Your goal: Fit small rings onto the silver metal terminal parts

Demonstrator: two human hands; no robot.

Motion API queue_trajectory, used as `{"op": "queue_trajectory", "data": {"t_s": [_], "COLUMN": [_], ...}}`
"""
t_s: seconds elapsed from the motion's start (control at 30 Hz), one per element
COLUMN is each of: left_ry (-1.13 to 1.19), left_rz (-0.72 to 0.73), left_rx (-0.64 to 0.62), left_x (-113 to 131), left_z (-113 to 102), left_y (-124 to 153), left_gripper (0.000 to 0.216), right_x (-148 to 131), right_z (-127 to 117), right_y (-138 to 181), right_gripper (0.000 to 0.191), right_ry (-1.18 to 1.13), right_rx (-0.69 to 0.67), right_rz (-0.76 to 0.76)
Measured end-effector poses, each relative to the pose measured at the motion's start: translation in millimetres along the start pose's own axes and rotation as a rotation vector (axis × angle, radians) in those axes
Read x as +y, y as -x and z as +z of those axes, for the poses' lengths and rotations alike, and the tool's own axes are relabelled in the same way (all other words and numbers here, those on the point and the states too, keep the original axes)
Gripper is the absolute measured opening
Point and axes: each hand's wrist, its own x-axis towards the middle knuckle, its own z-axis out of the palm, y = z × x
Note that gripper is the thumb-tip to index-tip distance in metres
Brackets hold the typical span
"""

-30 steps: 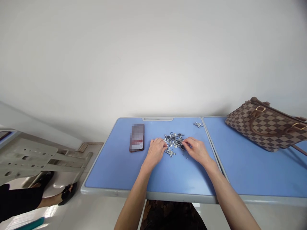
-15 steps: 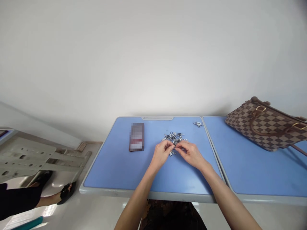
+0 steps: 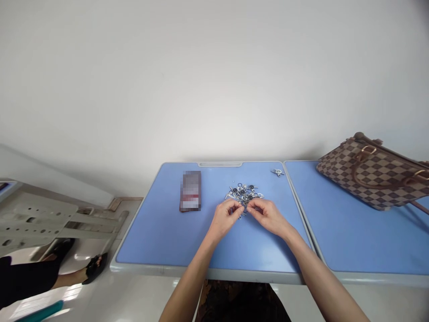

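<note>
A loose pile of small metal hardware (image 3: 242, 191), with rings, screw-like pins and round black pieces, lies on the blue desk (image 3: 161, 237). At the near edge of the pile, my left hand (image 3: 225, 216) is closed in a pinch of thumb and forefinger. My right hand (image 3: 267, 216) pinches just to its right, the two sets of fingertips a small gap apart. Whatever sits between the fingers is too small to name. A few pieces show under and between the hands. Farther back on the right lies a small separate group of metal parts (image 3: 278, 172).
Left of the pile lies a dark rectangular object (image 3: 191, 191), its face blurred. A brown checkered handbag (image 3: 378, 174) rests on the adjoining desk at right. Behind is a white wall (image 3: 214, 80). A person's foot in a black shoe (image 3: 95, 267) shows at lower left beside a seat.
My fingertips have parted slightly, the right hand shifting a little to the right. The pile and the other objects stay in place; the view has moved very slightly.
</note>
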Motion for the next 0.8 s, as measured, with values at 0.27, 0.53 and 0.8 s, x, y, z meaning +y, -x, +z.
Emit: {"op": "queue_trajectory", "data": {"t_s": [0.27, 0.53, 0.8], "left_ry": [0.205, 0.253, 0.254], "left_rz": [-0.159, -0.193, -0.196], "left_rx": [-0.02, 0.04, 0.029], "left_x": [-7.5, -11.8, -12.0], "left_z": [2.2, 1.3, 6.3], "left_y": [-3.3, -5.0, -3.6], "left_gripper": [0.026, 0.029, 0.025], "right_x": [-0.7, 1.9, -0.1], "right_z": [-0.1, 7.5, 17.1], "right_y": [1.3, 4.3, 6.3], "right_gripper": [0.01, 0.013, 0.017], "right_ry": [0.007, 0.265, 0.514], "right_rx": [0.022, 0.094, 0.152], "right_rz": [-0.043, -0.223, -0.27]}}
